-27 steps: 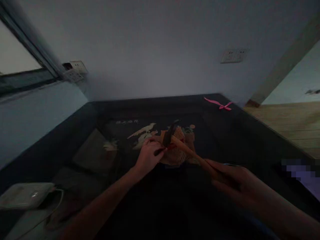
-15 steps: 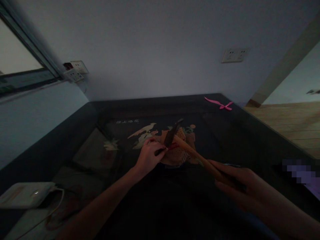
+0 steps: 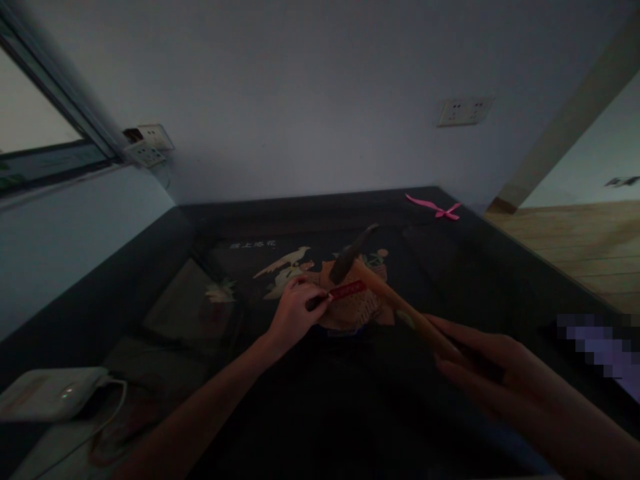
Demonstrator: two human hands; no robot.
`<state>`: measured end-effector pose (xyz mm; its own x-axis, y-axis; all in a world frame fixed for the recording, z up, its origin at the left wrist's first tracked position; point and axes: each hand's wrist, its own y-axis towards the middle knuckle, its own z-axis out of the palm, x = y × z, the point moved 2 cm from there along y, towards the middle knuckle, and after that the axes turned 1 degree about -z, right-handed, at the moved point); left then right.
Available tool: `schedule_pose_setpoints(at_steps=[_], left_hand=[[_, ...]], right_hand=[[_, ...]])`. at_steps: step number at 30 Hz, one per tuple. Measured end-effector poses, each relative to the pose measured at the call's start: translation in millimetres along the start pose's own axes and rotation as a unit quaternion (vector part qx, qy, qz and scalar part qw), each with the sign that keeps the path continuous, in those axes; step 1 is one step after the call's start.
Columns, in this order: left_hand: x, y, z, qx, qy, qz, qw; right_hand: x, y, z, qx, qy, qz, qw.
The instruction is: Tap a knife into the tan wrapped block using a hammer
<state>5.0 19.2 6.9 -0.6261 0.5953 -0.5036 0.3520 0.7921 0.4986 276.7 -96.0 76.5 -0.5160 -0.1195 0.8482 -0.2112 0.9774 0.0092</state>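
My right hand, at the right, is closed around the wooden handle of a hammer. The dark metal head points away from me, tilted above a tan, perforated block. Across the top of this block lies a slim red piece with faint pale marks. My left hand is closed in a pinch at the red piece's left end, its fingers against the block's left side. A dark bit shows between thumb and fingers; its kind is unclear. Dim light hides what is under the fingertips.
The dark glossy table carries a printed bird and flowers. A white power bank with a cable lies at the left. A pink ribbon rests at the far right corner, and a blurred purple object at the right edge.
The hammer head has lifted slightly off the red piece, which now shows more fully. My left hand stays almost in place. The view has shifted a little.
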Motion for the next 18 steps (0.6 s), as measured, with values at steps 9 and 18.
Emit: schedule_pose_setpoints(at_steps=[9, 18], left_hand=[[-4.7, 0.9, -7.5, -0.014, -0.024, 0.015, 1.0], [-4.8, 0.7, -16.6, -0.022, -0.056, 0.031, 0.998]], right_hand=[[-6.5, 60.6, 3.4, -0.035, 0.035, -0.098, 0.994], [-12.1, 105.2, 32.0, -0.003, 0.084, -0.116, 0.99]])
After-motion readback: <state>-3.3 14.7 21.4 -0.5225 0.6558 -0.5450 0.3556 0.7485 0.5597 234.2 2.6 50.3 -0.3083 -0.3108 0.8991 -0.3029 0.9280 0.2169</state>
